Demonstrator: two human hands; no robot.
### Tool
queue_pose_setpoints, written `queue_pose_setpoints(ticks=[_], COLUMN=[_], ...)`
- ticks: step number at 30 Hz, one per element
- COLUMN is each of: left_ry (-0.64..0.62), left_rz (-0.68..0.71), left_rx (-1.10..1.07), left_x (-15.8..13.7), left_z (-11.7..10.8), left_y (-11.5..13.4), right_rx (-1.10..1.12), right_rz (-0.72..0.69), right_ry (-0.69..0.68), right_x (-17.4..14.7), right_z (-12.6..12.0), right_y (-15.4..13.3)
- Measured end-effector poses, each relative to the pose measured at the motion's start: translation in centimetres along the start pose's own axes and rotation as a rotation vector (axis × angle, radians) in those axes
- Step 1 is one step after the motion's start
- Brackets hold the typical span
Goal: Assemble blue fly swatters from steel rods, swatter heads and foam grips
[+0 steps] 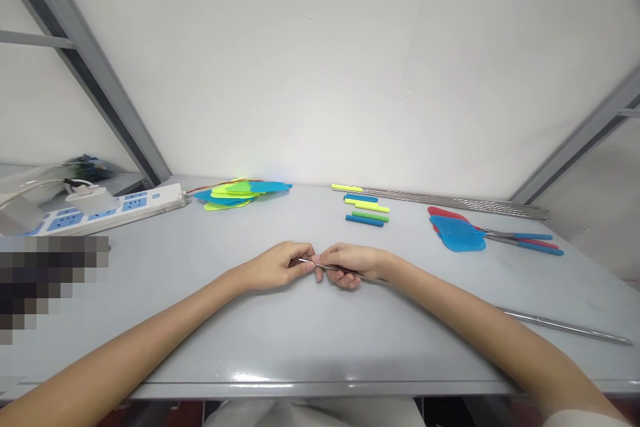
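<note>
Both hands are on a thin silvery metal rod (565,326), low over the middle of the table. My left hand (280,265) pinches its left end between thumb and fingers. Right beside it, my right hand (350,261) has its fingers closed round the same end. From there the rod appears to run behind my right forearm and come out at the right, near the table's front edge. The fingers partly cover the held end, so I cannot make out any small part there.
Fly swatter heads (235,192) lie piled at back left, beside a power strip (150,203). Coloured handle sleeves (367,207) and a bundle of metal rods (465,202) lie at the back. Fly swatters with handles (463,233) rest at right. A wall (320,80) stands behind.
</note>
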State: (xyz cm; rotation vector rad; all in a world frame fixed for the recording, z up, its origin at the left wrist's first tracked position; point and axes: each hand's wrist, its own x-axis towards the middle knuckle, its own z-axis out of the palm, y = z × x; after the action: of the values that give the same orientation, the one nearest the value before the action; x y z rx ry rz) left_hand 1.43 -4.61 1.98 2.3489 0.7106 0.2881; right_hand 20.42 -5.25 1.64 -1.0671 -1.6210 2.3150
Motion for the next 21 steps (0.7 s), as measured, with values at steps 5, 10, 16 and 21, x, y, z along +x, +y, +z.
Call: queue_pose_setpoints(ticks=[5,10,16,21], left_ry=[-0.014,-0.007,-0.013,-0.009], left_rz=[0.053,0.046,0.039,0.025], left_rx=[0.037,0.05,0.046,0.061], left_x=[-0.03,-0.02,0.05,0.05], left_z=[-0.1,-0.12,-0.08,-0.03], left_y=[-0.1,-0.04,0.03,-0.13], right_rx=[-0.006,-0.016,-0.017,-0.009], right_rz=[0.002,0.003,0.001,-0.001], right_ry=[-0.002,-0.009,-0.005,-0.006], right_x=[0.08,0.23,0.16,0.13], right_z=[-0.05,-0.14,-0.13,-0.11], right_y=[-0.03,0.02,0.05,0.02])
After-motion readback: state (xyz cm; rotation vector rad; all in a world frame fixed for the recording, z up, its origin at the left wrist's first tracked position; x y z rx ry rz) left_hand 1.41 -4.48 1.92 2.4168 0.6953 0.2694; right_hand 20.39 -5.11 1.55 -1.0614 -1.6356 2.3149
